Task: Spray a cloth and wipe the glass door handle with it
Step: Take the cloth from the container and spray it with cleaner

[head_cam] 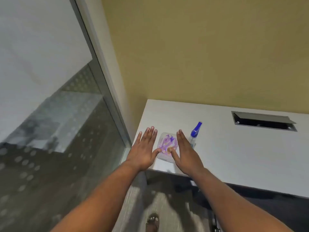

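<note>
- Head view: your left hand (145, 149) & right hand (185, 152) hover flat, fingers spread, grasping nothing; both flank the clear tub (164, 156)
- purple cloth (167, 142) lies in tub on white tabletop (234, 151)
- spray bottle (195, 131) stands just right of your right hand; glass door (50, 114) at left

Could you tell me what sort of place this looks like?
Probably an office or meeting room: a white desk with a built-in cable hatch, a dotted, frosted glass partition in a metal frame, and grey carpet.

A purple-and-white cloth (167, 143) lies crumpled in a clear tub (164, 157) near the table's (234, 153) corner; just right, a clear spray bottle (195, 133) with blue head stands upright
</note>
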A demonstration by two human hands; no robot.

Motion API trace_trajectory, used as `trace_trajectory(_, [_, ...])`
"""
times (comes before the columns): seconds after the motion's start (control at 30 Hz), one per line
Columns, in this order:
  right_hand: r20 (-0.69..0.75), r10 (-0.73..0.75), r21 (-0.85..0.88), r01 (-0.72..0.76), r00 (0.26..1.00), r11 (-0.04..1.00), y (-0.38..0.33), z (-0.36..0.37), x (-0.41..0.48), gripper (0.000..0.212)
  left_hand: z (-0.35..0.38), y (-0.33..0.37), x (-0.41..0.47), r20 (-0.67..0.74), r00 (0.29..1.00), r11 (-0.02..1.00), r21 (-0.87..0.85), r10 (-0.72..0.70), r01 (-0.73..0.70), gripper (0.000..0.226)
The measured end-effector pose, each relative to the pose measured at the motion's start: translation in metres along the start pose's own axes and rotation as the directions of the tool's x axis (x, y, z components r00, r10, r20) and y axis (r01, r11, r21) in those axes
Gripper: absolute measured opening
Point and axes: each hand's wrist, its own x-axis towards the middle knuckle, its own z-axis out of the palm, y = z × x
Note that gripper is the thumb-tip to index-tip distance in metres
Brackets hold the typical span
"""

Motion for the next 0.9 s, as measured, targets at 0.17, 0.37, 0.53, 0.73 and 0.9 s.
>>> trace_trajectory(0.17, [0.062, 0.17, 0.059, -0.174, 0.983, 0.983, 0.01, 0.029, 0.032, 0.077, 0.032, -0.009, 0.04, 0.133, 0.989, 0.998, 0.006, 0.065, -0.066, 0.076])
trace_trajectory(0.37, [0.122, 0.332, 0.145, -0.348, 0.935, 0.926, 0.027, 0.069, 0.062, 0.071, 0.077, -0.017, 0.077, 0.258, 0.96, 0.994, 0.011, 0.105, -0.111, 0.081])
trace_trajectory(0.53, [0.215, 0.459, 0.172, -0.496, 0.862, 0.851, 0.034, 0.104, 0.089, 0.057, 0.121, -0.023, 0.094, 0.3, 0.944, 0.99, 0.007, 0.136, -0.144, 0.075])
trace_trajectory(0.73, [0.28, 0.636, 0.388, -0.691, 0.719, 0.61, 0.039, 0.12, 0.113, 0.046, 0.15, -0.026, 0.108, 0.28, 0.94, 0.979, -0.006, 0.197, -0.203, 0.072])
trace_trajectory(0.9, [0.202, 0.779, 0.314, -0.793, 0.594, 0.523, 0.051, 0.135, 0.127, 0.046, 0.154, -0.028, 0.112, 0.248, 0.94, 0.971, -0.017, 0.234, -0.237, 0.068])
